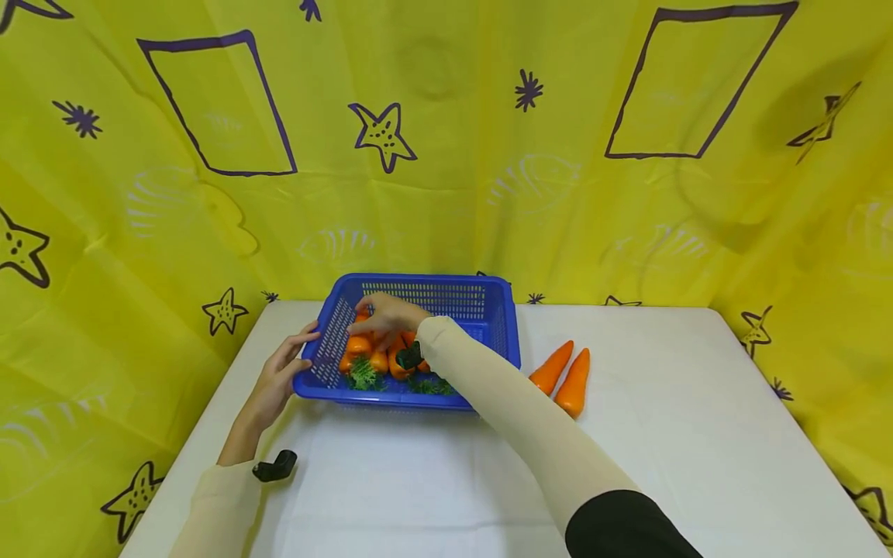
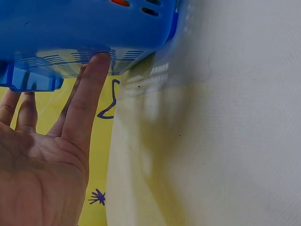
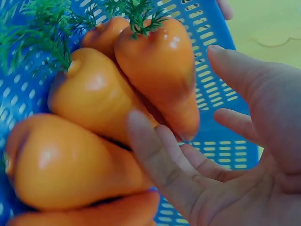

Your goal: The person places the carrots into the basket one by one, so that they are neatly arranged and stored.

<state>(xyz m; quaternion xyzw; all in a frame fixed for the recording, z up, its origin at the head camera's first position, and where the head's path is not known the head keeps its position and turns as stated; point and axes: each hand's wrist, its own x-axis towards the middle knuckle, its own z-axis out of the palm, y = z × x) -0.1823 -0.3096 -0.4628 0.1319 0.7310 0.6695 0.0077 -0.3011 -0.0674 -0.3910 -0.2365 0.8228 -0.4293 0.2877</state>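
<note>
A blue plastic basket (image 1: 498, 310) with slotted walls stands on the white table. Inside its left half lie several plump orange carrots (image 3: 89, 89) with green leafy tops (image 3: 40, 35). My left hand (image 1: 275, 384) is at the basket's left side, fingers mostly straight; in the left wrist view one fingertip (image 2: 99, 61) meets the blue wall. My right hand (image 1: 391, 316) reaches in over the carrots. In the right wrist view its fingers are spread and loosely bent, one fingertip (image 3: 138, 120) overlapping a carrot, and nothing is gripped.
Two slender orange carrots (image 1: 574, 384) without visible tops lie on the white table (image 1: 684, 449), just right of the basket. A yellow curtain (image 1: 446, 209) with dark star drawings hangs behind and along both sides. Dark wrist mounts (image 1: 275, 466) sit on the sleeves.
</note>
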